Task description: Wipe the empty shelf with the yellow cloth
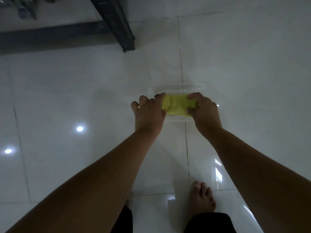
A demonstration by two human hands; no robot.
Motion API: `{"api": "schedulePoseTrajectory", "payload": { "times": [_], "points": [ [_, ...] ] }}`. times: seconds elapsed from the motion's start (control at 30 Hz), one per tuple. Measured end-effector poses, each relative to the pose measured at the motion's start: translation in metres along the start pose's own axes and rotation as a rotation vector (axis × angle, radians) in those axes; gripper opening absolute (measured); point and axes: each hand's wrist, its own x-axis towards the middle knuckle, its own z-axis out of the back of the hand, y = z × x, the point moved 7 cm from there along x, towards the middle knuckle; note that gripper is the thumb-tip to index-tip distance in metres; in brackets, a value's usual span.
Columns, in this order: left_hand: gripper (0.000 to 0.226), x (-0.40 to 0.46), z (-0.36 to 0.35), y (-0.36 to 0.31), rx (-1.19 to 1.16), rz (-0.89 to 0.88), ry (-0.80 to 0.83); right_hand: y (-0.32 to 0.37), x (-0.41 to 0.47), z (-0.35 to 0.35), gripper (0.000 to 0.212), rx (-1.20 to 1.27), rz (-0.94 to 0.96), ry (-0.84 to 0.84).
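A folded yellow cloth [177,105] lies in a clear plastic container [178,86] that stands on the white tiled floor. My left hand [149,113] grips the cloth's left end between thumb and index finger, with the other fingers spread over the container's left rim. My right hand [204,111] pinches the cloth's right end between thumb and fingers. A small dark patch shows at the cloth's upper left corner. The shelf itself is only seen as a dark metal leg [117,22] and a low crossbar [50,36] at the upper left.
A bare foot [202,197] rests on the floor below the container, with dark trouser legs at the bottom edge. Blurred items [25,9] sit in the top left corner behind the shelf frame. Glossy tiles [67,98] with light reflections spread all around.
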Motion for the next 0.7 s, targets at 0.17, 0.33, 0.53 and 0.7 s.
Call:
{"api": "schedulePoseTrajectory", "payload": {
  "times": [0.17,0.33,0.53,0.7],
  "points": [
    [0.036,0.006,-0.002,0.0,0.163,-0.052,-0.037,0.001,0.004,-0.007,0.043,-0.119,0.057,-0.004],
    [0.035,0.007,-0.005,0.0,0.151,-0.106,-0.11,-0.003,0.008,-0.009,0.032,-0.334,0.104,-0.076],
    [0.033,0.013,-0.008,0.004,0.174,-0.112,-0.108,-0.006,0.011,-0.016,0.035,-0.569,0.147,-0.024],
    [0.041,0.007,-0.004,0.0,0.168,-0.112,-0.039,0.005,0.004,-0.009,0.037,-0.516,0.165,-0.01]
  ]
}}
